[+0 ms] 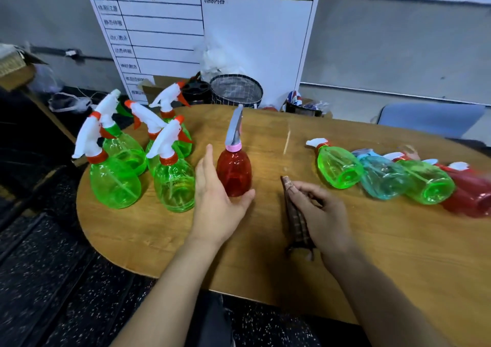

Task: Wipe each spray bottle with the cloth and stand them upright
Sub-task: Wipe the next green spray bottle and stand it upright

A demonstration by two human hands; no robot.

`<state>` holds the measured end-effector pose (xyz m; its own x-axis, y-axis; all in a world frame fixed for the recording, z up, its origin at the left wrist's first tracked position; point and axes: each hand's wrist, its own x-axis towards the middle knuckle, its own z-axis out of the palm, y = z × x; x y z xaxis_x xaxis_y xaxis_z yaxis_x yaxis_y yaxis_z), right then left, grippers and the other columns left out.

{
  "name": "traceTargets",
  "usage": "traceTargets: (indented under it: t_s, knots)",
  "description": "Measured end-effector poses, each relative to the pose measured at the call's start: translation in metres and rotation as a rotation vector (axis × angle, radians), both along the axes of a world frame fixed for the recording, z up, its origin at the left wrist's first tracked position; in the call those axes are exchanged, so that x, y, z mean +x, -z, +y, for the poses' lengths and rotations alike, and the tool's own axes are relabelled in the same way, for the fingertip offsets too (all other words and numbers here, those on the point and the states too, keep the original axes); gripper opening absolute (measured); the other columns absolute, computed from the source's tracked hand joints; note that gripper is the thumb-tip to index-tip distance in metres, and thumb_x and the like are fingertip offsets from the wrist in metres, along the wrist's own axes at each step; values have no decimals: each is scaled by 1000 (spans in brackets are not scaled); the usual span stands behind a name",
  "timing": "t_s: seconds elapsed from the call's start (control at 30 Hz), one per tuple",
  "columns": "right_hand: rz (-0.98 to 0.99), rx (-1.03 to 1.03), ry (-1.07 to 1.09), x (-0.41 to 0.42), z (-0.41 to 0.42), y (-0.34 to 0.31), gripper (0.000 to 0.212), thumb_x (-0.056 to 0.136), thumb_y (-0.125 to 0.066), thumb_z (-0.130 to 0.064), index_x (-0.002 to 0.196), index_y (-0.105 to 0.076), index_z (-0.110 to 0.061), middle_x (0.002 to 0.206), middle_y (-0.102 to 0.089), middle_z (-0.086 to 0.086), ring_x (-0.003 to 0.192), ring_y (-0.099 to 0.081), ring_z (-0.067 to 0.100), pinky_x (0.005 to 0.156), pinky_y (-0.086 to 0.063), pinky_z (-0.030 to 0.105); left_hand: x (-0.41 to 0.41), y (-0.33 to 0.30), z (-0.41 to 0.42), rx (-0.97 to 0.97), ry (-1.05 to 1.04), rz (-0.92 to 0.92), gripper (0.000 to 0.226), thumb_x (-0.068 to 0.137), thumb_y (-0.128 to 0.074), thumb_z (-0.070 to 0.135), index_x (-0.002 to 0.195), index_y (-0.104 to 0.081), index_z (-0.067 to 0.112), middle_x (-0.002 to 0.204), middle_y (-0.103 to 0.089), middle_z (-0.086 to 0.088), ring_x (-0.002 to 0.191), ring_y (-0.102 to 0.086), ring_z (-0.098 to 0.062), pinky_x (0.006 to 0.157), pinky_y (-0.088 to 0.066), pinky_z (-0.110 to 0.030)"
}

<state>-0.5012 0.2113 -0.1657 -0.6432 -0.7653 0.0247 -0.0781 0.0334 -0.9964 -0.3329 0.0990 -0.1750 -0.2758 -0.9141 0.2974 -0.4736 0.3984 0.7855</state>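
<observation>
Tabletop holds six upright bottles, four lying.

On the bench, five bottles stand left, one bottle stands mid, four lie right.

head view | looks forward and down | close over wooden table
</observation>
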Motion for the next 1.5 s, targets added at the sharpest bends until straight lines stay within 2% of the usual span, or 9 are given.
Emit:
traceTargets:
  t_s: [0.27, 0.47, 0.57, 0.8, 0.9, 1.07, 1.2, 1.43, 1.5]
  knots:
    - [-70, -136, 14, -16, 49, -37, 12, 97, -74, -17, 106, -82, -17, 86, -79, 0, 56, -66, 3, 41, -46, 11, -23, -32, 50, -160, 32, 10, 119, 83, -91, 32, 170, -10, 21, 170, -18, -6, 161, -19, -26, 131, -17, -40]
    - [-77, -234, 72, -41, 73, -43, 13, 96, -74, -8, 105, -82, -11, 97, -81, 0, 82, -71, 2, 69, -52, 14, -65, -41, 83, -181, 187, -11, 111, 89, -85, 38, 170, -11, 24, 166, -26, -3, 155, -19, -13, 124, -11, -25]
    - [-97, -246, 105, -54, 80, -38, 13, 95, -74, -8, 103, -82, -13, 95, -81, -2, 83, -71, 3, 72, -54, 16, -87, -35, 92, -160, 244, -20, 110, 89, -85, 36, 170, -10, 25, 166, -27, -2, 156, -20, -14, 124, -12, -24]
    - [-145, -117, 200, -94, 89, -14, 9, 96, -75, -23, 100, -83, -26, 78, -75, 1, 52, -62, 16, 36, -44, 18, -145, -17, 85, -106, 308, -36, 109, 88, -86, 27, 170, -14, 24, 162, -28, 1, 155, -24, -15, 124, -14, -23]
    - [-149, -108, 231, -114, 83, -1, 9, 96, -76, -21, 100, -83, -24, 85, -79, -1, 60, -68, 9, 45, -47, 11, -172, -5, 74, -90, 307, -54, 110, 85, -89, 23, 169, -19, 23, 158, -31, -4, 152, -29, -21, 125, -21, -28]
    - [-149, -119, 239, -139, 71, 19, 11, 95, -76, -15, 97, -83, -23, 94, -81, -9, 90, -75, 4, 80, -57, 22, -210, 16, 55, -110, 331, -119, 108, 79, -93, 19, 165, -32, 39, 163, -24, -10, 154, -26, -30, 123, -20, -28]
    - [-140, -104, 241, -147, 69, 29, 9, 95, -76, -19, 101, -83, -21, 98, -81, -9, 96, -76, 7, 85, -59, 24, -231, 29, 44, -143, 301, -125, 96, 78, -94, 18, 157, -47, 46, 163, -24, -7, 153, -25, -28, 119, -22, -25]
    - [-87, -126, 238, -143, 70, 25, 10, 96, -75, -14, 102, -83, -17, 98, -81, -8, 95, -75, 3, 80, -54, 14, -238, 30, 36, -141, 168, -74, 79, 73, -96, 15, 142, -60, 31, 155, -40, -14, 141, -46, -39, 115, -41, -41]
    - [-96, -138, 245, -137, 72, 22, 10, 96, -74, -12, 101, -83, -14, 95, -81, -9, 90, -74, 0, 76, -52, 12, -229, 32, 36, -105, 144, -10, 79, 72, -95, 14, 141, -60, 30, 151, -45, -12, 136, -52, -37, 112, -41, -36]
